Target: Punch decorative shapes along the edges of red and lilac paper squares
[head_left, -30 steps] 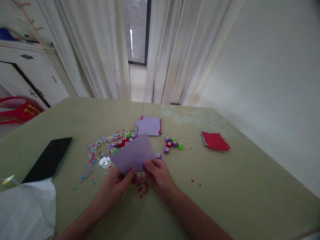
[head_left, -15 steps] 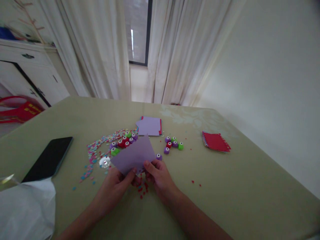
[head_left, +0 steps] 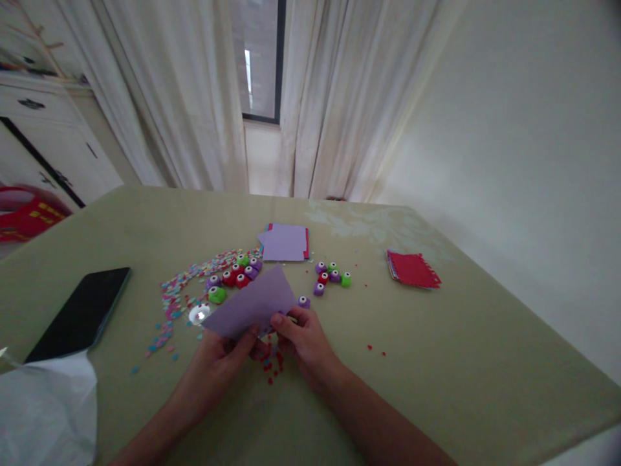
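Observation:
A sheet of purple paper [head_left: 255, 303] is held up at a tilt between both hands. My left hand [head_left: 226, 356] pinches its lower edge, thumb on top and fingers underneath. At the lower right corner of the sheet, my right hand [head_left: 308, 340] is closed with the thumb pressing down; a small piece beneath that thumb is mostly hidden. Tiny red paper bits [head_left: 270, 380] lie on the table below the hands. Behind the sheet are several small punch-like pieces with eye-like tops [head_left: 242, 279], coloured red, green and purple. A single purple one [head_left: 303, 302] sits just beyond my right fingers.
Confetti [head_left: 167, 304] spreads across the left of the table [head_left: 436, 388], near a clear round lid-like piece [head_left: 199, 314]. A purple-topped paper stack [head_left: 285, 243] lies farther back, red paper squares [head_left: 414, 269] to the right. A black phone [head_left: 82, 310] and white bag [head_left: 48, 408] are left.
The whole view has shifted slightly, so things appear a little farther left. Both hands still hold the purple paper, which now tilts flatter.

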`<state>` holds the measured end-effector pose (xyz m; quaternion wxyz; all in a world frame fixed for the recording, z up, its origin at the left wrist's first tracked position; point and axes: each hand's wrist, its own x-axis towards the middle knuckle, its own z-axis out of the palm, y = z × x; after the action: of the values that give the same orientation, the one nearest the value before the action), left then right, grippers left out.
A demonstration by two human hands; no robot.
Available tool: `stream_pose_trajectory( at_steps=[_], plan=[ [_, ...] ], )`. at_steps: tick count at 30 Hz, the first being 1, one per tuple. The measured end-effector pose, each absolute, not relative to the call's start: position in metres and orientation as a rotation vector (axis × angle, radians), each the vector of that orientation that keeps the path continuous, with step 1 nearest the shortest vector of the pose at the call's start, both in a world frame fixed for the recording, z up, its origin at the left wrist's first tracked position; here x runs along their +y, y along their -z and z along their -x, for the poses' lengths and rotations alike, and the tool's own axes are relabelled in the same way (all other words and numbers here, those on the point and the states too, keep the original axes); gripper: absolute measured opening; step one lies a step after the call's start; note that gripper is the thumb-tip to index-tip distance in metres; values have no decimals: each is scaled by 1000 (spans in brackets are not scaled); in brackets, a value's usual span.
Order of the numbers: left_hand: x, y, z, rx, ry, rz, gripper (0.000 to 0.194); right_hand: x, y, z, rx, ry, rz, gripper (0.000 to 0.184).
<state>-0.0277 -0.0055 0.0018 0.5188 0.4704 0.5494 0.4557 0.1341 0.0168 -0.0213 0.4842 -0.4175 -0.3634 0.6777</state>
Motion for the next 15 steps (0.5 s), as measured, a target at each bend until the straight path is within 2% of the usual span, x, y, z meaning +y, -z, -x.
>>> stream_pose_trajectory(
  at_steps=[7,13,15],
  plan=[
    [2,-3,43,1542,-1204,-1224,35,21,16,-143,-1147,-1416,1113,45],
    [0,-13,41,1539,-1281,-1245,35,23,18,-155,-1902,-676,1347,13],
    [-1,-13,40,1493,-1289,-1243,37,28,23,-158,-2013,-527,1360,10]
  ],
)
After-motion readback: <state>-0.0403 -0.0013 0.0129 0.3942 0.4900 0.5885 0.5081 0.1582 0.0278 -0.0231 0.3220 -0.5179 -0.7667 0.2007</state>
